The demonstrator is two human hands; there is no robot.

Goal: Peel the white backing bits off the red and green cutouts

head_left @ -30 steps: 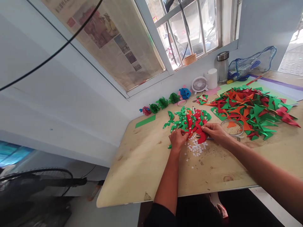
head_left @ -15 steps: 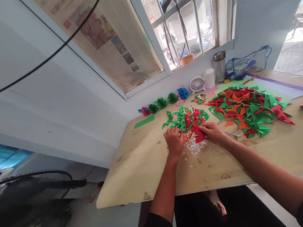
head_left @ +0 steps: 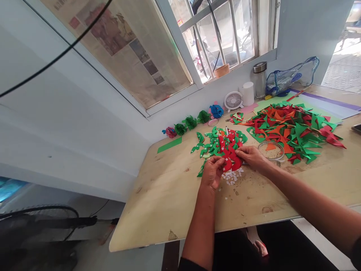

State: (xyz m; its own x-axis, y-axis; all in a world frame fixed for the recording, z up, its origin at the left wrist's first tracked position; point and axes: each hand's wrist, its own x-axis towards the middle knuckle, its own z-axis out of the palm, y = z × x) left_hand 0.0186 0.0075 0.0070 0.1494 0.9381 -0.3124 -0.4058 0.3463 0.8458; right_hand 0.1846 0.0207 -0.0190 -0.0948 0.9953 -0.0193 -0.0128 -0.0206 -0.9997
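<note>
My left hand is closed, pinching the edge of a curved red paper cutout. My right hand pinches another curved red paper cutout from the right, its fingers closed. The two red pieces are side by side and seem to touch or overlap. Just below them lies a scatter of small white squares on the wooden table. Behind my hands is a pile of green and red cutouts, several with small white squares on them.
A large heap of red, orange and green paper scraps lies to the right, with a roll of tape beside it. Along the wall stand a small white fan, a glass bottle and folded paper ornaments. A green strip lies left.
My left hand has come up from the table beside the pile and now holds a red paper cutout next to the one in my right hand. The right hand has barely moved.
</note>
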